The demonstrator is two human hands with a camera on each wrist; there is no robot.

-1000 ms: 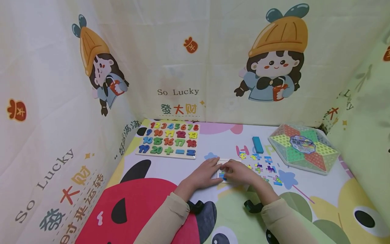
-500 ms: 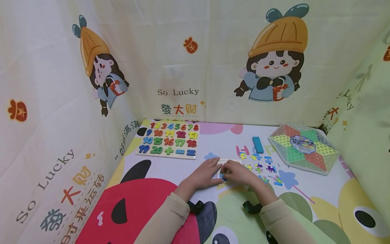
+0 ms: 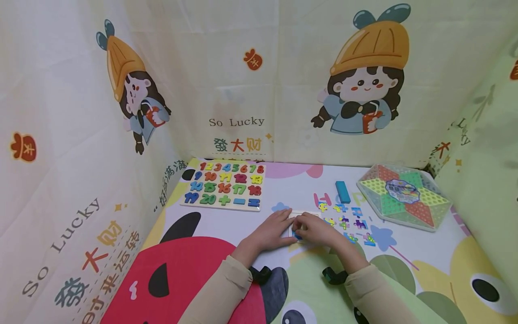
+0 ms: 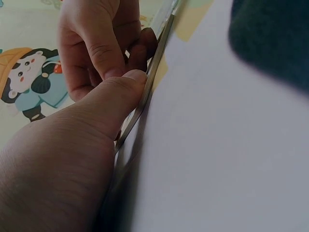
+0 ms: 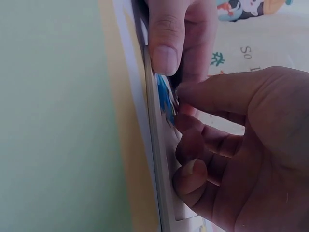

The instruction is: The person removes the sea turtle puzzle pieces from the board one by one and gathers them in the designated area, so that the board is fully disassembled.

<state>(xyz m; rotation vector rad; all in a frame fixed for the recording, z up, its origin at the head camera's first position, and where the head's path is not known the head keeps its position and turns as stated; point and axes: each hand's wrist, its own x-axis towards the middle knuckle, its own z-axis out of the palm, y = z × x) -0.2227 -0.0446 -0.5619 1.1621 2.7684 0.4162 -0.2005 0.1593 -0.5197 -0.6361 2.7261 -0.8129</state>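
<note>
A shallow, light-coloured puzzle tray (image 3: 305, 213) lies flat on the table, mostly covered by both hands in the head view. My left hand (image 3: 270, 230) rests along its left side, fingers fairly straight and the thumb pressing on the near rim. Over the tray my right hand (image 3: 317, 229) bends its fingers, thumb and index tips pinching a thin puzzle piece (image 5: 173, 100), largely hidden by the fingertips. Blue printed pieces (image 5: 162, 94) show in the tray beside the left thumb in the right wrist view. To the right lie several loose, colourful puzzle pieces (image 3: 344, 222).
At the back left lies a number board (image 3: 220, 207) with coloured numerals. A blue block (image 3: 342, 192) stands behind the loose pieces. A clear hexagonal box (image 3: 404, 198) with coloured triangles lies at the back right. A patterned cloth (image 3: 291, 90) rises behind the table.
Within the last second my right hand has shifted slightly over the tray, its fingertips still close above the blue pieces. The left hand has stayed in place.
</note>
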